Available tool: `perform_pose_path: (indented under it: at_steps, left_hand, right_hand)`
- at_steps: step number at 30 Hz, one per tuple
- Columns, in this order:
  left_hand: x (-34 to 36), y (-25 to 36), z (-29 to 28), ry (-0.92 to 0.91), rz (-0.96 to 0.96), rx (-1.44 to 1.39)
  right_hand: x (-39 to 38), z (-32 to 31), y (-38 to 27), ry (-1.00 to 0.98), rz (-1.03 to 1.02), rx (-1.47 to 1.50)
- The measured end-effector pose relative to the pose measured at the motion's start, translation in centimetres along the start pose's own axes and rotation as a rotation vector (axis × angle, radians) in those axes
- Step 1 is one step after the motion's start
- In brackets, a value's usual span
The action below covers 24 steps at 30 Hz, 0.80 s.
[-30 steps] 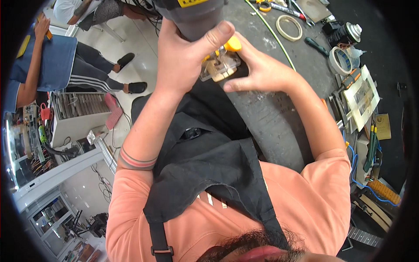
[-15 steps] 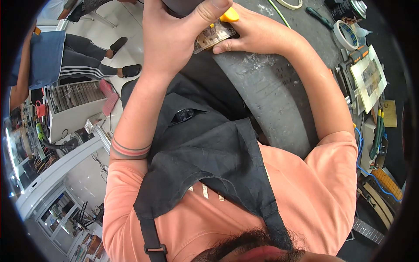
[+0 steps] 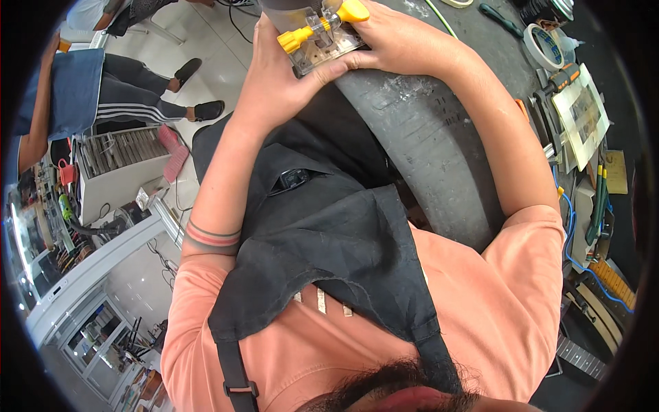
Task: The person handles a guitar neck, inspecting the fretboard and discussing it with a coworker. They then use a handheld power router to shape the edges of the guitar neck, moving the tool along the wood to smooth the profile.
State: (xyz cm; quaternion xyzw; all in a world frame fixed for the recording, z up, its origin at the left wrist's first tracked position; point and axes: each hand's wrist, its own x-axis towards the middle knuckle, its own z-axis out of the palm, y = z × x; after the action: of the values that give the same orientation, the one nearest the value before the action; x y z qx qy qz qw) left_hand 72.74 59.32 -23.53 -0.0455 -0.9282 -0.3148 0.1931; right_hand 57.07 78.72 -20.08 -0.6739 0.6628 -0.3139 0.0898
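At the top of the view, by the edge of the dark grey worktop (image 3: 439, 172), I hold a trim router (image 3: 326, 49) with both hands. Its clear base carries yellow knobs, and the dark motor body is cut off by the upper frame edge. My left hand (image 3: 285, 93) wraps the near left side of the base, thumb along its front. My right hand (image 3: 401, 44) closes round the right side, its thumb meeting my left thumb. The far fingers and whatever lies under the base are hidden. Pale dust (image 3: 405, 89) lies on the worktop beside the right hand.
On the right lie a tape roll (image 3: 542, 47), a screwdriver (image 3: 564, 77), a blue cable (image 3: 583, 271) and a guitar neck (image 3: 580, 357). A can (image 3: 552, 10) stands at the upper right. Another person (image 3: 96, 96) stands at the left, near a box of upright flat pieces (image 3: 120, 154).
My left hand has slid down and left from the router's top to its base, uncovering the yellow knobs. The right hand has shifted slightly up.
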Motion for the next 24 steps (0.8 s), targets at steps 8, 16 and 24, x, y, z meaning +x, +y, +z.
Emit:
perform_pose_path:
  at_steps: [8, 16, 24]
  left_hand:
    - [1.6, -0.7, -2.0, 0.047, 0.021, -0.034]
    - [2.9, -5.0, -2.4, 0.064, -0.050, -0.074]
    - [2.6, -4.9, -2.1, 0.101, -0.063, 0.084]
  right_hand:
    - [3.1, 0.8, 2.6, 0.000, 0.019, -0.063]
    - [6.8, 0.9, 5.4, -0.026, 0.034, -0.019]
    - [6.8, 0.8, 6.3, 0.002, -0.037, 0.000]
